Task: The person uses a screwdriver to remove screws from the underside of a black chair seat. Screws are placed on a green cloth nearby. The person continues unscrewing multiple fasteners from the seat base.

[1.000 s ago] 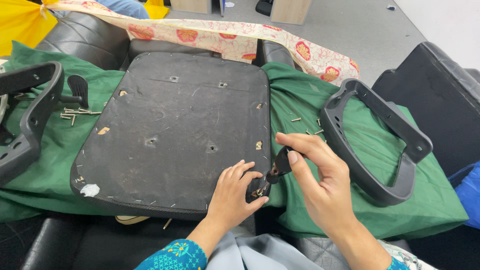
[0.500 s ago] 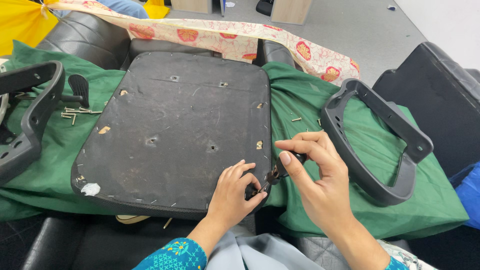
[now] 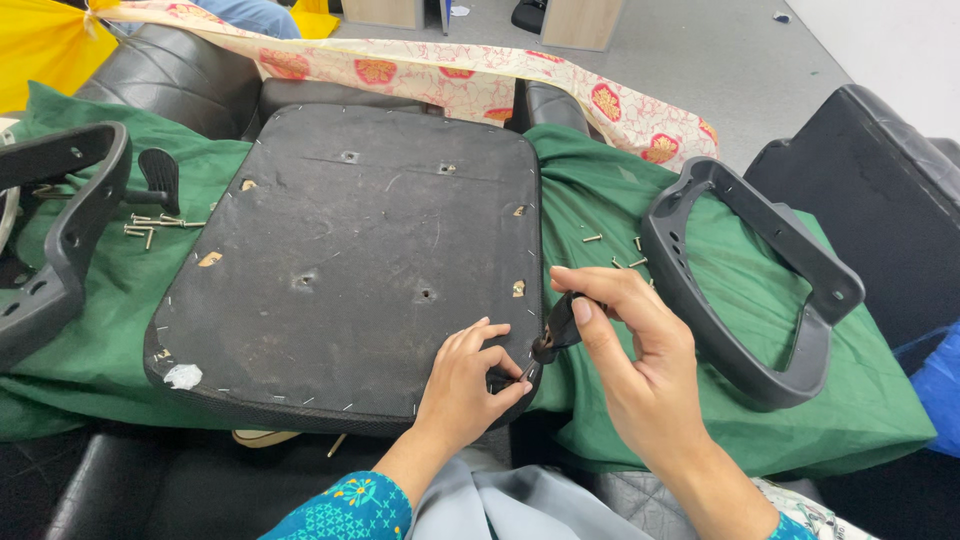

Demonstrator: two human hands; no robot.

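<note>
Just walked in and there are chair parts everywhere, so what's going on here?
A person is working on an upturned chair seat lying on green cloth. The right hand holds a dark-handled screwdriver, tip at the seat's near right corner, where the left hand steadies the spot. Two black armrests and loose screws lie on either side.

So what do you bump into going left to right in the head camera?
Left armrest → screws → seat base → left hand → screwdriver → right hand → right armrest → blue bag
</note>
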